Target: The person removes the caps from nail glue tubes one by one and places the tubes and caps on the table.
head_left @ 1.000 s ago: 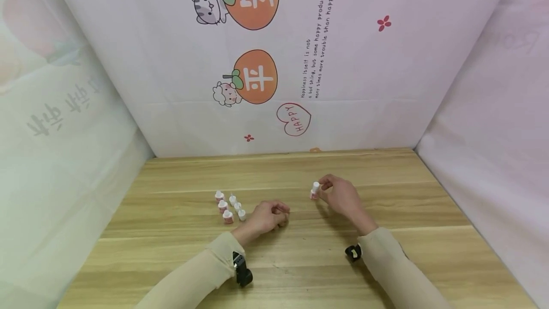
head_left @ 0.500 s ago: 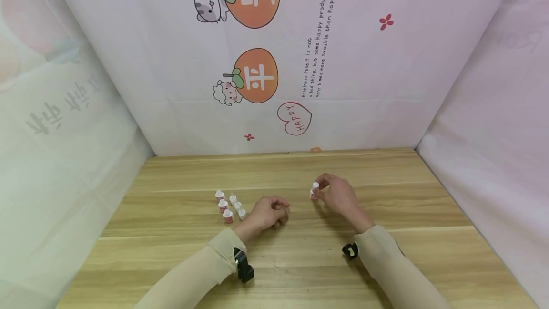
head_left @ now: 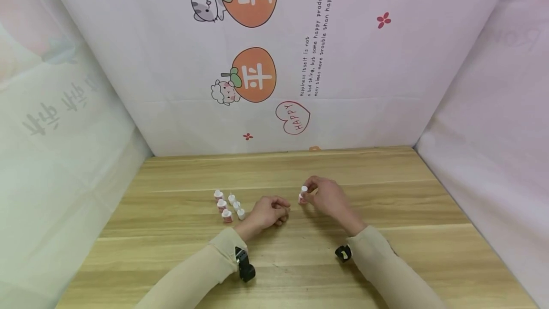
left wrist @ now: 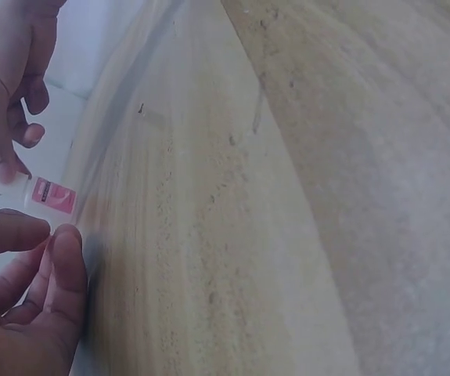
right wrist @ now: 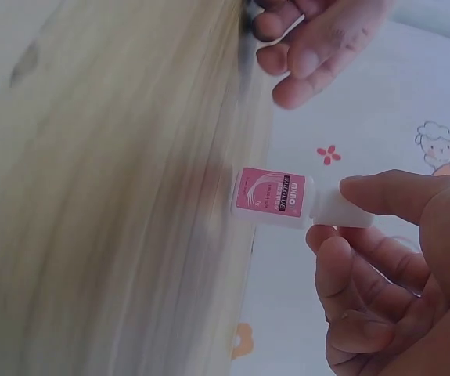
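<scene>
A small white nail glue bottle point(head_left: 302, 198) with a pink label is pinched by its white cap point(right wrist: 336, 208) between the thumb and fingers of my right hand point(head_left: 328, 197). It is upright; I cannot tell whether its base touches the table. Just left of it, my left hand point(head_left: 267, 212) is held low over the table, fingers loosely bent, holding nothing. Beyond that hand, to the left, stand three similar bottles point(head_left: 221, 205) in a row without their big caps. Three white caps point(head_left: 237, 206) with thin tips pointing up stand beside them.
The wooden table point(head_left: 296, 271) runs back to a white printed cloth wall point(head_left: 351, 108). Cloth also closes off the left side point(head_left: 86, 156) and right side point(head_left: 484, 156). A black wrist camera point(head_left: 245, 266) sits on the left cuff, another camera point(head_left: 343, 253) on the right.
My right hand has closed its fingers on the bottle's cap and moved it left, nearer to my left hand. The left hand stays nearly in place. The row of bottles and caps has not moved.
</scene>
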### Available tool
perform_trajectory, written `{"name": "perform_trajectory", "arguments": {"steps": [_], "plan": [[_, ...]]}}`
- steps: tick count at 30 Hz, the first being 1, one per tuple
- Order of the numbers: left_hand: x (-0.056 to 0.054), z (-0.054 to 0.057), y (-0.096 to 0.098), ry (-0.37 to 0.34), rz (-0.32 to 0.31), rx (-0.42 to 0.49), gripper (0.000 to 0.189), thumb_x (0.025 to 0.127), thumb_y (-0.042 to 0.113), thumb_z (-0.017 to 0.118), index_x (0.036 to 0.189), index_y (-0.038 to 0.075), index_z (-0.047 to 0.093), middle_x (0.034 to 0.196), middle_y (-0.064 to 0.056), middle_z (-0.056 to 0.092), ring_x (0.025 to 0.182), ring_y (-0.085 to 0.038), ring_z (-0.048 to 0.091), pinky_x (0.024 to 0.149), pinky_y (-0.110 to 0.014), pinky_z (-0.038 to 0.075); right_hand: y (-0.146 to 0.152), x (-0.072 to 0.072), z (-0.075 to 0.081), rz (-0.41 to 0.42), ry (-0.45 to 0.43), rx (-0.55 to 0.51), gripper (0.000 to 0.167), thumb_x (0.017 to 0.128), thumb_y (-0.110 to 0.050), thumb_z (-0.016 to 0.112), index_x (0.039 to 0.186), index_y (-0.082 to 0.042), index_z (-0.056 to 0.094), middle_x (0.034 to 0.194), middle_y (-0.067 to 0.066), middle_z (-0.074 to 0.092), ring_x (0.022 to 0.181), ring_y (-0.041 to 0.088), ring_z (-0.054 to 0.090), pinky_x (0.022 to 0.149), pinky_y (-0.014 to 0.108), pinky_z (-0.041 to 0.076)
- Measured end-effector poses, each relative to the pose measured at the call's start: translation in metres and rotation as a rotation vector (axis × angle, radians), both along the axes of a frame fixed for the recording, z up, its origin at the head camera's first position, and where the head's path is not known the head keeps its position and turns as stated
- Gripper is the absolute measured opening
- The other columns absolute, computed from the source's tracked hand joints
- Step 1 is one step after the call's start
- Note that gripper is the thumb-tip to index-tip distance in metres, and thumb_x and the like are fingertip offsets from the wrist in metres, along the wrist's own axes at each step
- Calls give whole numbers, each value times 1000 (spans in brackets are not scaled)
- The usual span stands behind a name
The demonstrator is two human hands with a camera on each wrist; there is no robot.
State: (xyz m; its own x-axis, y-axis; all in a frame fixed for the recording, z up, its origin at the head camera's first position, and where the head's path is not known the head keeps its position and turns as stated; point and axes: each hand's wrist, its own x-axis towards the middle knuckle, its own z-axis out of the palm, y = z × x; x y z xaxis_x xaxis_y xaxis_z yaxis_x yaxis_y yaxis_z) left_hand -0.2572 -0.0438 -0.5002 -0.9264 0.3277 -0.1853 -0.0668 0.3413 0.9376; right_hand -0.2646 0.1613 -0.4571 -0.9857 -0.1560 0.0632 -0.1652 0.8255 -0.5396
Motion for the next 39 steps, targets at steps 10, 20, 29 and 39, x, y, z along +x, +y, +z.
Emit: {"name": "perform_trajectory", "arguments": {"steps": [10, 20, 29, 39], "plan": [[-1, -3, 0, -22, 31, 62, 21, 94, 4, 65, 113, -4, 66, 90, -15, 71, 71, -14, 68, 66, -27, 60, -18, 5, 3, 25, -2, -2, 16, 87, -28, 76, 101, -22, 69, 94, -10, 73, 71, 6, 59, 65, 29, 46], [-1, -4, 1, -4, 50, 36, 21, 95, 7, 65, 115, 1, 66, 89, -13, 72, 69, -12, 68, 62, -25, 59, -28, 8, 3, 41, 38, 12, 15, 86, -30, 76, 98, -24, 69, 92, -8, 73, 75, 9, 61, 66, 29, 47], [0, -5, 2, 28, 49, 33, 26, 94, 4, 65, 119, -3, 62, 91, -17, 74, 68, -13, 67, 61, -26, 58, -32, 8, -2, 53, 33, -4, 12, 86, -31, 77, 93, -26, 68, 91, -9, 73, 74, 8, 60, 65, 28, 47], [1, -8, 3, 52, 49, 10, 20, 94, 4, 64, 114, 0, 62, 93, -15, 77, 63, -9, 64, 57, -22, 56, -32, 9, -4, 48, 56, -6, 13, 86, -32, 77, 92, -25, 68, 88, -8, 72, 74, 9, 61, 66, 29, 47]]}}
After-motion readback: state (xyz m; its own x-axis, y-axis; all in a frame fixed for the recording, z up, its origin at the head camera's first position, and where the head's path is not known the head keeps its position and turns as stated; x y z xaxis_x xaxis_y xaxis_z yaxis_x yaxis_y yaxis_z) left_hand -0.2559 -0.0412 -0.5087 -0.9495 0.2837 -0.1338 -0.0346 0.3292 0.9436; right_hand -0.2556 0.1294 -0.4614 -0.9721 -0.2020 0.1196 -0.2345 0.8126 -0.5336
